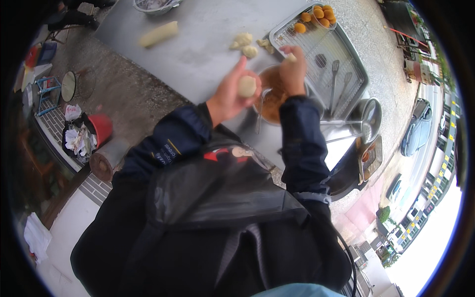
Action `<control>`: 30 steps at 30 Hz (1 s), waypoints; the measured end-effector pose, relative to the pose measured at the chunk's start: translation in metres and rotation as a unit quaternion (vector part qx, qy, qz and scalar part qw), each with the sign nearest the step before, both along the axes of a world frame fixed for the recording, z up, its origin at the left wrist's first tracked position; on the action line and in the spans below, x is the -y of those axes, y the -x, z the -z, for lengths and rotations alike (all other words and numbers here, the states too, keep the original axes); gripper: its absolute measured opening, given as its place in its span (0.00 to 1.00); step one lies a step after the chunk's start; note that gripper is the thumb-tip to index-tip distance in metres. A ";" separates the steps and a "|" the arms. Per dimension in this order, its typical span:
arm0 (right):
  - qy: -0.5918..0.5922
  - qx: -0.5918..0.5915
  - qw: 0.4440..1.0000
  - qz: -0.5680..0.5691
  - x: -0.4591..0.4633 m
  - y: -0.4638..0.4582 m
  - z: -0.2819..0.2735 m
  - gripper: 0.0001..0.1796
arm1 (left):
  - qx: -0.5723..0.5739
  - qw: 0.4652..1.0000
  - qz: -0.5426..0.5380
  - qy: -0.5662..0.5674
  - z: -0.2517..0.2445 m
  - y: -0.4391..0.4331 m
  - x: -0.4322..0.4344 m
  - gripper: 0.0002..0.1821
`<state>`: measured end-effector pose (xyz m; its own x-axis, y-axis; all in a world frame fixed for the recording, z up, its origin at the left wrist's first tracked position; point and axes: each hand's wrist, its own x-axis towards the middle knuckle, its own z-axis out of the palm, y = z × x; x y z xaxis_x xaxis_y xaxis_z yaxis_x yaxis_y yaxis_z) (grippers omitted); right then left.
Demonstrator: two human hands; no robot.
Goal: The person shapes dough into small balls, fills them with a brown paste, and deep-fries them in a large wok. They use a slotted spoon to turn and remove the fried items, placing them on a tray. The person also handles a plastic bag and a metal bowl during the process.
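Observation:
A pale, rounded ball of dough (246, 87) rests in my left hand (227, 91), its thumb pointing up. My right hand (295, 72) pinches a small pale piece, seemingly dough (291, 58), above the right part of a bowl of brown filling (274, 105). In that bowl stands a metal utensil (259, 118), its handle leaning over the near rim. Just beyond my hands, lumps of dough (243, 40) lie on the metal tabletop (207, 55), with flatter scraps (265, 45) beside them. A thick dough roll (159, 34) sits farther left, slightly blurred.
At the right, a wire-racked tray (349, 55) carries a tub of orange-brown balls (323, 15) and a slotted utensil (335, 68). Long-handled strainers (366, 128) rest near a dark wok (343, 178). A red bin (99, 128) and stool (68, 86) stand left.

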<state>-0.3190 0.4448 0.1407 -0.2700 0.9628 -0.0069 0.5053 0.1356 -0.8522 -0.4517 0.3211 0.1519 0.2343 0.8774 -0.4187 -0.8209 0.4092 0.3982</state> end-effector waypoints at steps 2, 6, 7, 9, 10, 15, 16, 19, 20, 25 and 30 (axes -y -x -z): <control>-0.171 0.082 0.980 -0.061 -0.003 0.003 0.005 0.22 | 0.016 1.000 -0.017 0.015 0.000 0.006 -0.001 0.33; 0.056 -0.160 0.974 -0.151 0.051 -0.001 -0.032 0.20 | 0.024 0.999 -0.039 0.024 -0.005 0.010 0.001 0.32; 0.187 -0.271 0.924 -0.196 0.064 -0.001 -0.045 0.18 | 0.042 0.998 -0.036 0.014 -0.007 0.010 0.001 0.32; 0.230 -0.258 0.929 -0.135 0.078 0.001 -0.061 0.16 | 0.072 0.997 -0.026 -0.009 -0.013 0.009 0.002 0.31; 0.239 -0.269 0.922 -0.141 0.081 0.002 -0.065 0.14 | 0.091 0.996 -0.017 -0.008 -0.016 0.008 0.003 0.30; -0.317 -0.043 0.927 -0.197 0.097 -0.015 -0.068 0.14 | 0.219 0.972 0.014 0.084 -0.042 -0.004 0.012 0.26; -0.340 0.001 0.918 -0.202 0.104 -0.022 -0.071 0.15 | 0.200 0.976 0.025 0.085 -0.047 -0.006 0.012 0.25; -0.315 0.058 0.919 -0.230 0.121 -0.038 -0.087 0.25 | 0.143 0.985 0.034 0.087 -0.061 -0.010 0.013 0.22; -0.277 0.018 0.931 -0.239 0.123 -0.040 -0.094 0.27 | 0.133 0.988 0.026 0.080 -0.066 -0.011 0.013 0.22; -0.340 -0.002 0.932 -0.123 0.131 -0.020 -0.117 0.34 | -0.181 0.931 0.059 -0.310 -0.107 -0.045 0.036 0.29; -0.232 -0.192 0.953 -0.020 0.174 -0.034 -0.136 0.38 | -0.097 0.983 0.060 -0.144 -0.137 -0.080 0.040 0.38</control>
